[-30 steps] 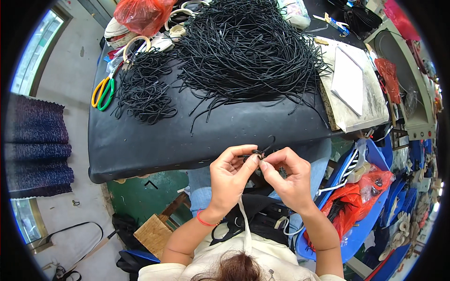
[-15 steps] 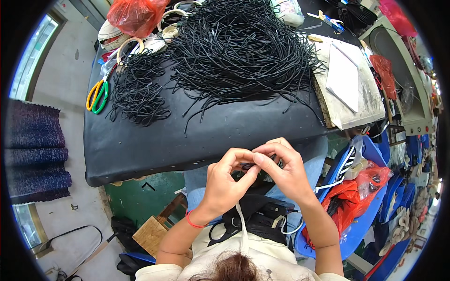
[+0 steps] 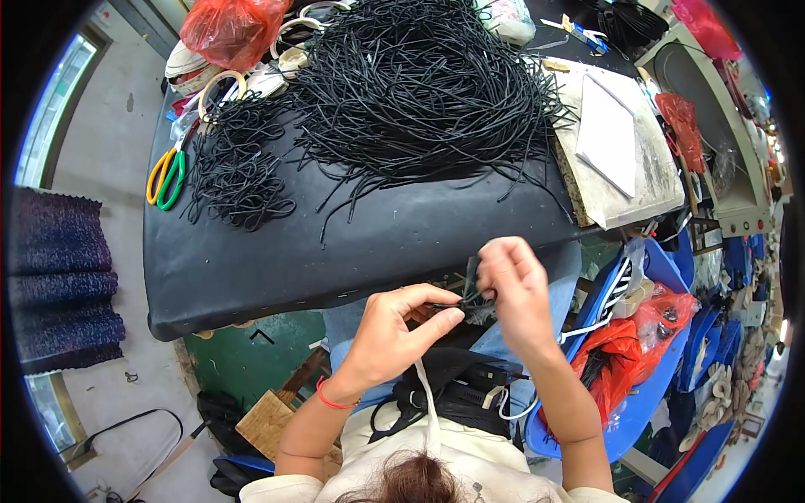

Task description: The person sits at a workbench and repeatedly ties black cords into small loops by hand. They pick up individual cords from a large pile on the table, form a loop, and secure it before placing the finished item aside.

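My left hand is in front of the table's near edge, its thumb and fingertips pinching a thin black cord. Beside it on the right, my right hand is raised with curled fingers, slightly smeared by motion, and the cord runs up to those fingers. How the cord is looped between the hands is too small and blurred to tell. A large heap of black cords lies on the black-covered table. To its left lies a smaller tangle of looped black cords.
Scissors with yellow and green handles lie at the table's left edge. A red plastic bag sits at the far left. White sheets rest on a board at right. Below it stands a blue bin holding red bags.
My hands have moved apart: the right has shifted right, drawing at the cord, while the left keeps its pinch. The whole view has shifted slightly.
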{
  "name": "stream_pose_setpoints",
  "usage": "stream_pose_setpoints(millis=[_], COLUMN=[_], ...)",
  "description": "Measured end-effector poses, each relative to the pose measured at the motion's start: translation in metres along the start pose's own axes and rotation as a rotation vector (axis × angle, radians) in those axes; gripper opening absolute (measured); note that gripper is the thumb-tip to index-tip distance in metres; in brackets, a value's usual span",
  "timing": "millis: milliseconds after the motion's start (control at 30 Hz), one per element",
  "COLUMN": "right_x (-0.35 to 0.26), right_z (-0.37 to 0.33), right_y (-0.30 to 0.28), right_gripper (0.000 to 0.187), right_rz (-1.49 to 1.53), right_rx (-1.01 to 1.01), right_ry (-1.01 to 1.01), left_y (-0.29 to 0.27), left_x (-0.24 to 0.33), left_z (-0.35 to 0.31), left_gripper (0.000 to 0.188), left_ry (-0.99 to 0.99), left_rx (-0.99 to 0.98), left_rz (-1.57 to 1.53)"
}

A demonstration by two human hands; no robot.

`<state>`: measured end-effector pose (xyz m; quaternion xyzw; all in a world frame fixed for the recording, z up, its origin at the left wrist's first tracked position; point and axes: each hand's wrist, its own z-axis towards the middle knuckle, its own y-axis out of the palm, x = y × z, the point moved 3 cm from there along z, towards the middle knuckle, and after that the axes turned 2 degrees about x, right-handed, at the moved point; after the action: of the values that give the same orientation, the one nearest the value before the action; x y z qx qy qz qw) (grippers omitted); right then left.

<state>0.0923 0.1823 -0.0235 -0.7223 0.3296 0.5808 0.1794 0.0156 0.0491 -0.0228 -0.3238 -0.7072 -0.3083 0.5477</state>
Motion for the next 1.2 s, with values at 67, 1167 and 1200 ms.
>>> stream_pose_setpoints(millis=[67,1167,1200], right_x=[-0.004,-0.004,-0.007], right_z=[0.001,0.003,0.002], right_y=[-0.017,0.01,0.007], right_gripper=[0.035,0.02,0.018], right_rz=[-0.094,-0.134,-0.117], right_rx=[-0.062,-0.1,-0.127], right_ry=[0.072,-0.041,-0.004], left_y=[-0.005,0.006,0.005], left_x=[0.0,-0.012,-0.011], left_z=[0.0,0.004,0.005], left_gripper=[0.021,0.021,0.021], left_ry=[0.009,-0.032,-0.048], left_rx=[-0.022,0.046,0.051], left_rz=[0.028,-0.355,-0.362])
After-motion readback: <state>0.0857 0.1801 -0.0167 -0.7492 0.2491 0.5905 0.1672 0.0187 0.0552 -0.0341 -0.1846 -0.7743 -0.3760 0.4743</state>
